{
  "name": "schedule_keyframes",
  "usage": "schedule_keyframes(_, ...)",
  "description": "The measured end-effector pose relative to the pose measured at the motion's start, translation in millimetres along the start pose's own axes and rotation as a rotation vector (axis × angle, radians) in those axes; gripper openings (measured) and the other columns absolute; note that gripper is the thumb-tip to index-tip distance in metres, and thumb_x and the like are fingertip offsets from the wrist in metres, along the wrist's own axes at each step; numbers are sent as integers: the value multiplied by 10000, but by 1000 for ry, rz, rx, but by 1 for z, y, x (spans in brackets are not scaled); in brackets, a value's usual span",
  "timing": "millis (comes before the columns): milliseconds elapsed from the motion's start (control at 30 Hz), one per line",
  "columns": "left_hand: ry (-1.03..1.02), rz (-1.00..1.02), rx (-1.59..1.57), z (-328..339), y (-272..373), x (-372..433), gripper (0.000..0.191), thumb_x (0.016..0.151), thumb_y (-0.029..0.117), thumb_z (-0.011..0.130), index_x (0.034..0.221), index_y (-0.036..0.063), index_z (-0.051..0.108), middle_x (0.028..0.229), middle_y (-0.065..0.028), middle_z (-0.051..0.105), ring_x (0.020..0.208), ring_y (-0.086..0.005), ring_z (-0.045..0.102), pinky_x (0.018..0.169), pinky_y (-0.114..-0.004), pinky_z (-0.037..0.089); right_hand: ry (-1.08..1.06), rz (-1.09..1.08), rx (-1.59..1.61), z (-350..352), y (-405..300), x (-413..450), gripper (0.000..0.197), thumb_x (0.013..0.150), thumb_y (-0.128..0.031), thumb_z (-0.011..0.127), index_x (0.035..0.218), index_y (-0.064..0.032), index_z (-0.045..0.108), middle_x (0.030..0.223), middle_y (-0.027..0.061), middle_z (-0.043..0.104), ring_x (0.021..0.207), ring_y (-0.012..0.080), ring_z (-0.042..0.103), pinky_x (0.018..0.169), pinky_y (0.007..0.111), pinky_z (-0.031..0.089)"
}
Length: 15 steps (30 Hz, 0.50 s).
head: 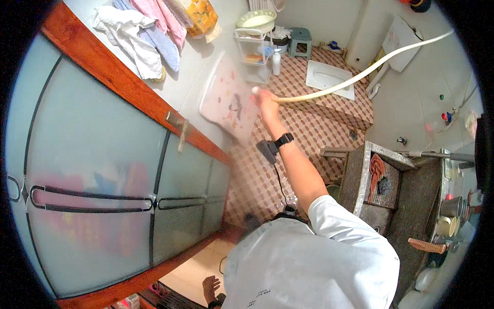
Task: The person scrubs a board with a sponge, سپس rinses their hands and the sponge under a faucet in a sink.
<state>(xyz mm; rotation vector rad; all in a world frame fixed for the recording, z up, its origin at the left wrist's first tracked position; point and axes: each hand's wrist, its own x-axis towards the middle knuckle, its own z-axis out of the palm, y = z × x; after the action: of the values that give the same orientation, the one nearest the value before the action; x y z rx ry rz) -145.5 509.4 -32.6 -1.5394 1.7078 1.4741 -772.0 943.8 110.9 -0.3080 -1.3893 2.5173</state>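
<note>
My right hand (265, 101) grips the white-tipped end of a cream flexible hose (347, 80), which runs back to the upper right. Just beyond the hand, a pale pink panel with red and dark marks (227, 96) leans at the wall, with haze around it. A black strap circles my right wrist, and a dark grey device (268, 151) with a cable hangs beside it. At the lower left, my left hand (211, 286) is low beside my body, fingers partly spread, holding nothing visible. It is near the door's lower edge.
A wood-framed frosted glass door (92, 127) stands at left. Cloths (131, 42) hang on the wall. A white shelf rack (251, 52), a green stool (300, 40) and a squat toilet (330, 79) are ahead. A stone sink (418, 193) is at right.
</note>
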Motion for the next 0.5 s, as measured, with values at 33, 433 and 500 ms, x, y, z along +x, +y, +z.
schedule_keyframes(33,-1,-7,-8,2,-1,-3,458,785,318,641,1108,1,573,924,-185,645,774,-291,657,629,-380,545,41,-44,8,-1,-3,7,207,857,-150,571,918,45,604,854,84,615,789,161,602,711,281,501)
schedule_keyframes(433,-8,28,-77,-6,-27,-14,387,805,309,640,1051,14,592,872,-163,660,703,-273,667,542,-340,532,124,-90,71,-17,-2,23,192,876,-169,587,875,22,610,826,49,611,761,143,594,712,272,501)
schedule_keyframes(500,-26,28,-63,-9,-28,-15,339,820,277,641,1044,26,594,875,-163,661,701,-272,667,534,-336,530,80,-72,84,-15,7,4,190,875,-162,591,895,25,621,836,48,621,767,130,591,711,267,493)
